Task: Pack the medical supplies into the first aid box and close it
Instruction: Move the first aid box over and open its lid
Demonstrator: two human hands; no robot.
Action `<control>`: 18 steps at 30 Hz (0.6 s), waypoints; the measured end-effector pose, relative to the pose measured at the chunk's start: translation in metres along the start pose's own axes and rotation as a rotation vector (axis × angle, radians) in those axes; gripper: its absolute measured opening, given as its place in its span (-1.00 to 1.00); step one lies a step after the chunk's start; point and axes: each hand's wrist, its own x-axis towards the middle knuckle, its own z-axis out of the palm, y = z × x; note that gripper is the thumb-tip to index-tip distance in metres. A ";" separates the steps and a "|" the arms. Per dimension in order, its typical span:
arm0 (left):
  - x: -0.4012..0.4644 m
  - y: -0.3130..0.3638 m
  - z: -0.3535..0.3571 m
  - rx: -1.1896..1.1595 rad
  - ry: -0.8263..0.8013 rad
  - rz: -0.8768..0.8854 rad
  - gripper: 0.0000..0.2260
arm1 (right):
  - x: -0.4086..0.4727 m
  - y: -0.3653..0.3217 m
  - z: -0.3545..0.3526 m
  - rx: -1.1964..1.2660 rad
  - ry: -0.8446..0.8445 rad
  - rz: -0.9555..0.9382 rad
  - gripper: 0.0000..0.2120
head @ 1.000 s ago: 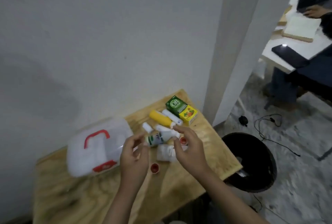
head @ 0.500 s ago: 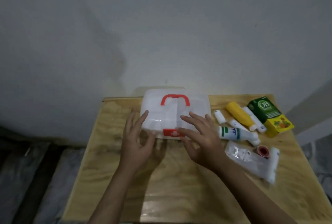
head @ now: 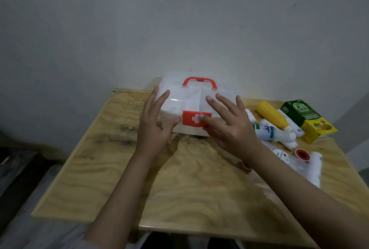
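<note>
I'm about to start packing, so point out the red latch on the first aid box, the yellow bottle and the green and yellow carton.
red latch [head: 193, 121], head view, on its white cross.
yellow bottle [head: 272, 115], head view, mid-body.
green and yellow carton [head: 299, 111], head view, green top face.

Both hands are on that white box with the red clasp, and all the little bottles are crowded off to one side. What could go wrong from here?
1. The first aid box stands close to the wall, so its lid may not swing fully open.
2. The right hand and forearm hover over the supplies; pulling back might roll the white bottle or yellow bottle.
3. The green and yellow carton and the red-capped piece lie near the table edge and might get knocked off.
</note>
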 end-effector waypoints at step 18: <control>-0.011 0.029 0.011 0.087 0.083 -0.130 -0.19 | 0.017 0.008 -0.030 -0.005 -0.041 -0.036 -0.72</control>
